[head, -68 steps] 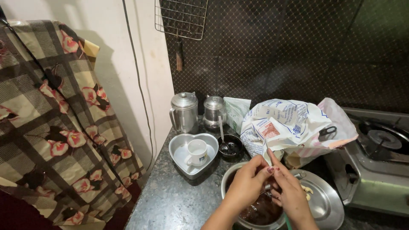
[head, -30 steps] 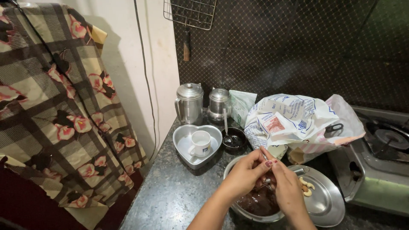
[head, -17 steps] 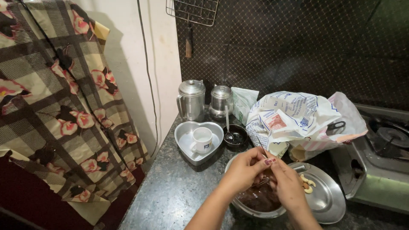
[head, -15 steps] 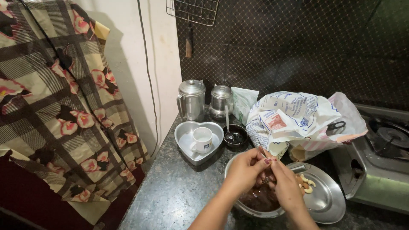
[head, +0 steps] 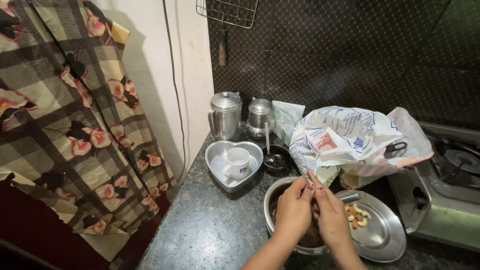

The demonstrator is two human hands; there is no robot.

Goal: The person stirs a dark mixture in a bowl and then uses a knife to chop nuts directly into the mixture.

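Observation:
My left hand (head: 292,212) and my right hand (head: 334,222) are side by side over a steel bowl (head: 274,196) of dark brown mixture near the counter's front edge. Their fingertips meet above the bowl's far rim and pinch a small pale item (head: 306,178); I cannot make out what it is. Touching the bowl on its right is a steel plate (head: 387,237) with a few cashews (head: 356,212) on it. The hands hide most of the mixture.
Behind the bowl lie a heart-shaped tin (head: 216,167) holding a white cup (head: 238,162), a small dark bowl with a spoon (head: 276,160), two steel canisters (head: 225,115), and a printed plastic bag (head: 350,137). Right: gas stove (head: 450,195). Left: counter edge, floral cloth (head: 65,125).
Both hands have stayed over the bowl with fingertips pinched together. The view has shifted slightly; nothing on the counter has moved.

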